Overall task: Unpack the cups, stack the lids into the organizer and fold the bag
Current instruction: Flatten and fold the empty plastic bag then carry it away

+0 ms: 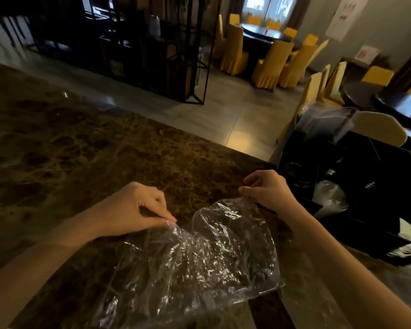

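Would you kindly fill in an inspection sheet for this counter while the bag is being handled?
Surface: brown marble counter, glossy.
Job's things: clear plastic bag lying crumpled on the counter; black organizer at the right, clear plastic items inside.
Clutter: nothing seen.
Grippers: left hand pinches the bag's left top corner; right hand pinches its right top corner.
Cables: nothing seen.
Surroundings: yellow-covered chairs around dark tables; black metal shelf.

dim interior | daylight from far window [266,3] (overexposed) | glare on bag [199,252] | edges warped, blurred
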A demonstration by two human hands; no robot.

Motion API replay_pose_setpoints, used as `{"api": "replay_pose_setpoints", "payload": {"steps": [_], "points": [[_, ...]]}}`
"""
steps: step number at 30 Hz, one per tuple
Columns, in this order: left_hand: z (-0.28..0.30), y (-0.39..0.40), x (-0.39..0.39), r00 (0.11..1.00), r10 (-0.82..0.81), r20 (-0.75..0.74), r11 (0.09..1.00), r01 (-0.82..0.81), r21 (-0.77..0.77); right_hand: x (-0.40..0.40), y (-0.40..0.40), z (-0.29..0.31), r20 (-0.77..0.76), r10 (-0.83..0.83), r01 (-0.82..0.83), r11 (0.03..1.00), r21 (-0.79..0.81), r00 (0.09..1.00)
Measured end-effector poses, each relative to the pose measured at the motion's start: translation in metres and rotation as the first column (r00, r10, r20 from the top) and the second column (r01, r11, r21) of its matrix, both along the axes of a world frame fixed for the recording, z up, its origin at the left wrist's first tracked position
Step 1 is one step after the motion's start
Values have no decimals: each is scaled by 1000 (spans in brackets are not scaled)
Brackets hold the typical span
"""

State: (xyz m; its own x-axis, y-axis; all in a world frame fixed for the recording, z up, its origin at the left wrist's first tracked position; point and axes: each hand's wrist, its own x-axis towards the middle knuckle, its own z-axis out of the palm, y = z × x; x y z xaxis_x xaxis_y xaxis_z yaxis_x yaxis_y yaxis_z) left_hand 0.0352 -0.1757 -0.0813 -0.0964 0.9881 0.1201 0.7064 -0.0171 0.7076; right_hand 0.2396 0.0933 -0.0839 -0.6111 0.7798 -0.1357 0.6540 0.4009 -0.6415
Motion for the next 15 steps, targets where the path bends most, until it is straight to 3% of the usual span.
{"api": "replay_pose_setpoints", "payload": {"steps": [4, 9, 15], "points": [[1, -22, -10, 990, 141, 0, 982, -139, 131, 5, 2, 8, -54, -66, 66, 998, -3, 996], [-13, -47, -36, 923, 375, 81, 897, -384, 219, 12, 8, 10, -189, -244, 183, 938, -293, 951], [-20, -74, -62, 828, 558, 57, 793, -552, 258, 26, 6, -1, -251, -285, 164, 895, -414, 925]]}}
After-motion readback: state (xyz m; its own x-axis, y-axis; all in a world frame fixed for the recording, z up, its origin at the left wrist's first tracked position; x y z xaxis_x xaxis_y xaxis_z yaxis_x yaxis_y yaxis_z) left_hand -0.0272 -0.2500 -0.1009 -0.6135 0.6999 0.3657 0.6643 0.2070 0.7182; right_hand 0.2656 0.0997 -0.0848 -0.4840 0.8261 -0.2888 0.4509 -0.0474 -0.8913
